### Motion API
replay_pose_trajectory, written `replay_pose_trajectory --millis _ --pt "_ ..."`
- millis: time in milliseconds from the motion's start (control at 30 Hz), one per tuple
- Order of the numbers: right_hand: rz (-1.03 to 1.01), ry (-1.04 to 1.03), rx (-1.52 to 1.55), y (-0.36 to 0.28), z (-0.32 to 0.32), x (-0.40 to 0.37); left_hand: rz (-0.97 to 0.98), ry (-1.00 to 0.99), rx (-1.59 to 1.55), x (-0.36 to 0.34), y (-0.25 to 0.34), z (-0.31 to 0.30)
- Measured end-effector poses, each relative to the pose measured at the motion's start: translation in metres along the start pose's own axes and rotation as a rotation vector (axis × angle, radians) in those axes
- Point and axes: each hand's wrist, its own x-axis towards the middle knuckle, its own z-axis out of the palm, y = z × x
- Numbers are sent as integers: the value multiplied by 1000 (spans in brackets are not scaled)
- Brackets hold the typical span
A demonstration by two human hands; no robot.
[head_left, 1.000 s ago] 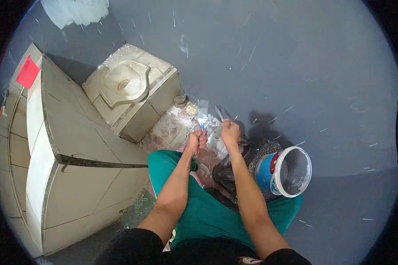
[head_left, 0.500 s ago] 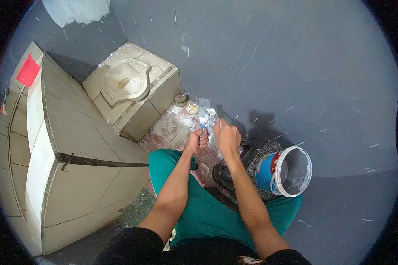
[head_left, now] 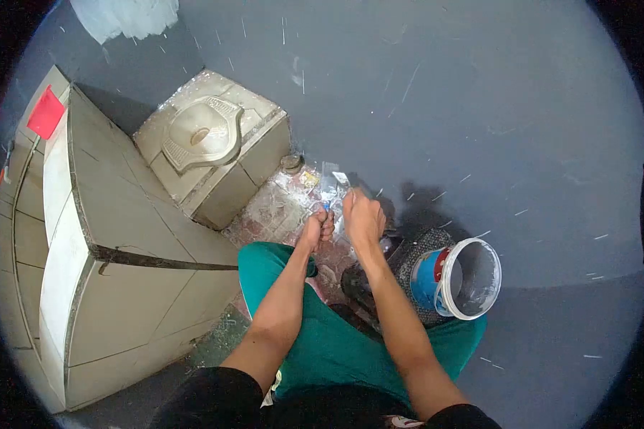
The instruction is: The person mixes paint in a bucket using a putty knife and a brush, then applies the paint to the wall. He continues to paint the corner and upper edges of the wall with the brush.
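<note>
Blue-handled metal putty knife (head_left: 328, 184) gripped in clenched left hand (head_left: 319, 229). Right hand (head_left: 363, 217) fisted beside the blade; contents indeterminable. White plastic bucket (head_left: 479, 282) tilted nearby.

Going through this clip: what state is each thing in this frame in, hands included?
left hand: closed around the blue handle of a putty knife
putty knife: held with blade pointing away from the person
right hand: closed in a fist beside the blade; what it grips is hidden
bucket: lidless, tipped on its side
squat toilet: uncovered, dusty
</note>
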Motion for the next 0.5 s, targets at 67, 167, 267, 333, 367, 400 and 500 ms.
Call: replay_pose_trajectory --millis 67,167,267,333,367,400,500 --pt "3 -34 -24 -1 3 -5 -1 12 21 -1 -1 5" --pt "16 -93 -36 -6 4 -5 0 46 74 -4 2 5" --pt "28 -61 -49 -6 10 7 3 57 114 -4 -1 6" --pt "-27 -73 -40 -1 12 21 13 44 170 -1 -4 1" --pt "-55 -81 -35 2 13 26 39 19 199 1 -5 -2" --pt "-51 -57 -32 1 11 32 66 -6 226 3 -6 -4" --pt "-27 29 0 -3 3 39 74 -20 230 9 -11 -8"
